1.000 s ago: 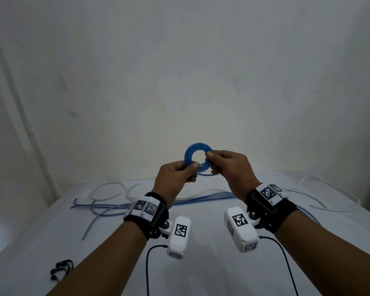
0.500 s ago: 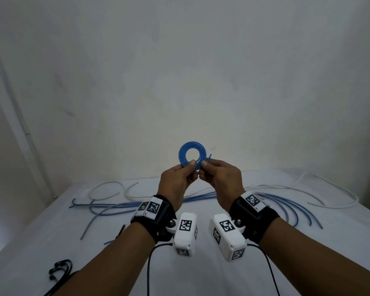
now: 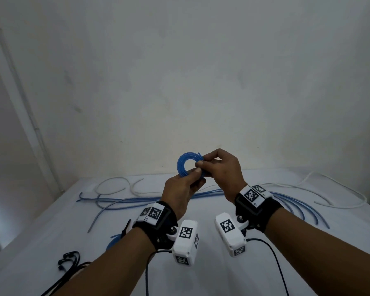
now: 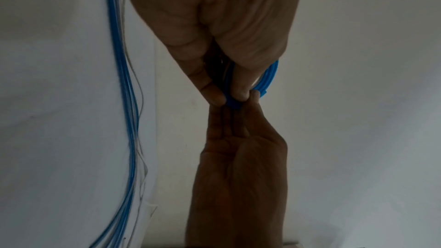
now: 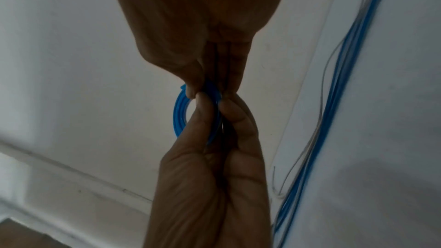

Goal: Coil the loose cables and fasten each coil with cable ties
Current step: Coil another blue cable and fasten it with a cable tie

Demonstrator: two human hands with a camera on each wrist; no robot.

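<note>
A small coil of blue cable (image 3: pixel 186 165) is held up in front of the wall, above the table. My left hand (image 3: pixel 198 175) pinches its lower edge between thumb and fingers. My right hand (image 3: pixel 201 165) pinches its right side, where the cable's loose end sticks up. In the left wrist view the left fingertips (image 4: pixel 214 97) clamp the coil (image 4: pixel 269 76) and the right hand's fingers meet them from below. The right wrist view shows the coil (image 5: pixel 179 114) between both hands, half hidden by fingers.
Loose blue cables (image 3: pixel 137 201) and white cables (image 3: pixel 329 189) lie across the back of the white table (image 3: pixel 201 280). A bunch of black cable ties (image 3: pixel 69 260) lies at the near left. Another blue coil (image 3: pixel 113 240) shows beside my left forearm.
My right hand has moved from the coil's lower edge to its right side and holds the loose end against the coil. The left hand keeps its pinch on the coil.
</note>
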